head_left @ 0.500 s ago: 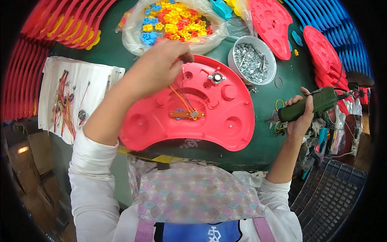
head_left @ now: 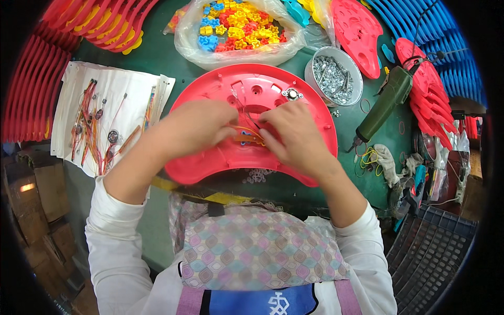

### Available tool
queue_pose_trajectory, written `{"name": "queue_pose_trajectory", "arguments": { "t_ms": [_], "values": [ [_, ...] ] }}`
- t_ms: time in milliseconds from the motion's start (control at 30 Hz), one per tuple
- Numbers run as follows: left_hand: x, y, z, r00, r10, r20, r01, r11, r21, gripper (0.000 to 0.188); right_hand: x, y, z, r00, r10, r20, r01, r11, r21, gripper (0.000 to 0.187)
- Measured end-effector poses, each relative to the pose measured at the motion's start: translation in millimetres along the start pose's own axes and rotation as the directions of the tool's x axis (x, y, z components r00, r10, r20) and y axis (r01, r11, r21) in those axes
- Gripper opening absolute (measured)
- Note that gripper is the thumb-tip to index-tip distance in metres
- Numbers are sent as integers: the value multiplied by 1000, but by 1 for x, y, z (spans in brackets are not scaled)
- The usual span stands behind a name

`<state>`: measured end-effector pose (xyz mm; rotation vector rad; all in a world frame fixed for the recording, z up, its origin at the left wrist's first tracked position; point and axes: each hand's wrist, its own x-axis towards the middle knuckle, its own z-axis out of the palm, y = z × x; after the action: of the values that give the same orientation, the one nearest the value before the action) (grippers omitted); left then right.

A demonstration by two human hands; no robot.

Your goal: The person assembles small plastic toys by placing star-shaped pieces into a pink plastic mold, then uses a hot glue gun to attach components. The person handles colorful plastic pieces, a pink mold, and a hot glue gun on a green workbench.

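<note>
A red curved plastic shell (head_left: 202,152) lies hollow side up in front of me. Inside it are thin wires (head_left: 247,127) and an orange strip-shaped board (head_left: 245,138), partly covered by my fingers. My left hand (head_left: 210,123), somewhat blurred, has its fingers curled on the wires from the left. From the right, my right hand (head_left: 296,131) pinches at the same wires with thumb and forefinger; the fingertips are partly hidden. A round silver part (head_left: 292,94) sits near the shell's upper right. The green electric screwdriver (head_left: 386,105) hangs by its cord, right of the shell.
A tub of screws (head_left: 336,76) stands beyond the shell, beside a plastic bag (head_left: 191,47) of colourful star-shaped pieces. Wired parts lie on a white sheet (head_left: 68,105) at left. Red shells (head_left: 430,100) are stacked at right, near a white glove (head_left: 387,163).
My right hand has let go of the screwdriver and moved left over the shell. My left hand has come down from the shell's far edge to the wires. The screwdriver now hangs free.
</note>
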<state>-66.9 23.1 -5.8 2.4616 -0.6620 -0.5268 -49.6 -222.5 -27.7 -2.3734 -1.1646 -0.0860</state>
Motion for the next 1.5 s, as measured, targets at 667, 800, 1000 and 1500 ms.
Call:
{"name": "queue_pose_trajectory", "arguments": {
  "t_ms": [667,800,1000,1500],
  "values": [
    [7,3,41,677,-36,-735,19,999,-32,11,48,17,16,964,-199,-176,215,974,76,30],
    [5,-2,40,700,13,-714,2,1000,21,9,47,5,22,987,109,-122,-32,859,511,25],
    [6,-6,41,686,22,-727,34,997,63,12,50,6,21,989,52,-139,2,932,362,20],
    [6,-4,49,706,-153,-691,316,942,115,51,67,23,42,960,-240,-141,235,971,-52,16]
  ]
}}
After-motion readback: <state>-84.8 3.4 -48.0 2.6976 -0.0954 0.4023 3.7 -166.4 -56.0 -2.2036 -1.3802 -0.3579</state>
